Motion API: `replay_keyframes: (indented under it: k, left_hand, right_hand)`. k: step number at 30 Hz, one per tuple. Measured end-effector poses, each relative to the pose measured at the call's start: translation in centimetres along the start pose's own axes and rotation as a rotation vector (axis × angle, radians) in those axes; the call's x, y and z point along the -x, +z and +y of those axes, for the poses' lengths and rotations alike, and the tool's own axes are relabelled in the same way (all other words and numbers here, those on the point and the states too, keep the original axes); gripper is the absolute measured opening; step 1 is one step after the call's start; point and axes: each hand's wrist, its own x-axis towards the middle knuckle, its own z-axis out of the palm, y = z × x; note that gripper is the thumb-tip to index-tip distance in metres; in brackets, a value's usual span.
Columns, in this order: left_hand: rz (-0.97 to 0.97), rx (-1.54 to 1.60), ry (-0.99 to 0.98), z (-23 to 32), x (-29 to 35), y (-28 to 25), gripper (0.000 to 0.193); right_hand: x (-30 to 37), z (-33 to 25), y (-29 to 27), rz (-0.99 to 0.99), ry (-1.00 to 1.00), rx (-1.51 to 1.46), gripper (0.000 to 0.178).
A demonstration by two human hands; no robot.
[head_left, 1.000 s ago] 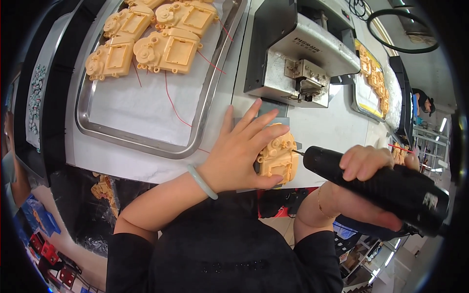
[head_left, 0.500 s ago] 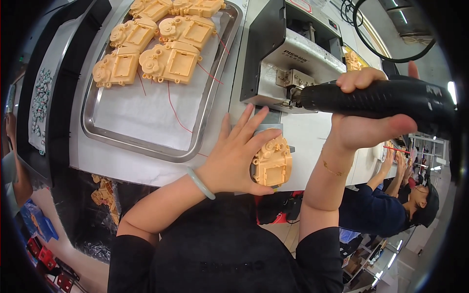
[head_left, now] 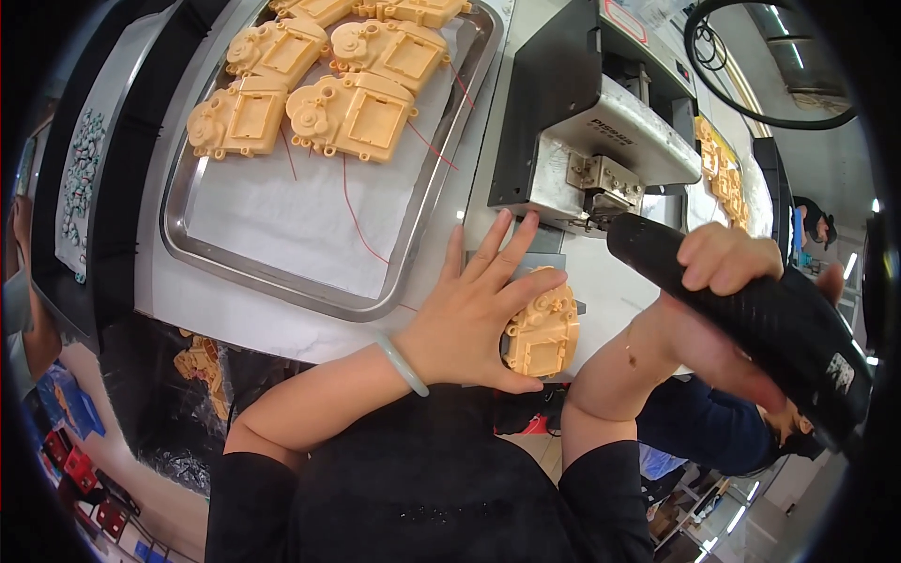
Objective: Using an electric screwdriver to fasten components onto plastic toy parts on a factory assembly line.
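Note:
My left hand lies over a light-orange plastic housing at the table's near edge. Its thumb and index finger clasp the housing from two sides, while the other fingers stretch out toward a screw feeder. A dark flat fixture beneath the housing is mostly covered. In my right hand is a thick black electric screwdriver, fingers wrapped round its body. The screwdriver tilts, its front end close to the metal outlet of the feeder; whether a screw sits on its tip cannot be seen.
A steel tray with several orange housings and thin red wires stands at the left. Beyond it is a black bin with small green-and-white parts. A black cable loops at upper right. A co-worker sits at the right.
My right hand has drawn the screwdriver back from the feeder's outlet and tilted it, its rear end now lower. My left hand stays on the housing. The whole view has shifted slightly.

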Motion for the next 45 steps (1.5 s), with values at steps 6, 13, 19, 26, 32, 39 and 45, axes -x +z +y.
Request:
replay_keyframes:
  k: [6, 13, 19, 26, 32, 39, 45]
  left_hand:
    - [-0.005, 0.034, 0.002, -0.1, -0.1, -0.1, 0.091]
    - [0.015, 0.032, -0.005, -0.1, -0.2, 0.0, 0.089]
    - [0.032, -0.01, 0.018, 0.2, 0.0, 0.2, 0.089]
    - [0.015, -0.009, 0.021, 0.1, 0.1, 0.3, 0.09]
    - [0.027, 0.002, 0.014, 0.1, 0.0, 0.4, 0.09]
    - [0.035, 0.002, 0.019, 0.1, 0.0, 0.2, 0.089]
    - [0.021, 0.016, 0.024, -0.1, 0.1, 0.5, 0.093]
  right_hand:
    - [-0.3, -0.6, -0.9, -0.273, -0.026, -0.01, 0.095]
    - [-2.4, -6.9, -1.9, 0.327, -0.105, -0.143, 0.069]
    - [-3.2, -2.0, -1.4, 0.279, 0.11, 0.118, 0.089]
    - [-2.8, 0.8, -1.5, 0.366, 0.212, 0.319, 0.086]
    - [-3.0, 1.6, -2.6, 0.177, 0.249, 0.102, 0.089]
    - [-2.7, 0.7, -1.3, -0.044, 0.221, -0.044, 0.095]
    - [0.0, -3.3, 0.7, 0.291, 0.283, 0.032, 0.094]
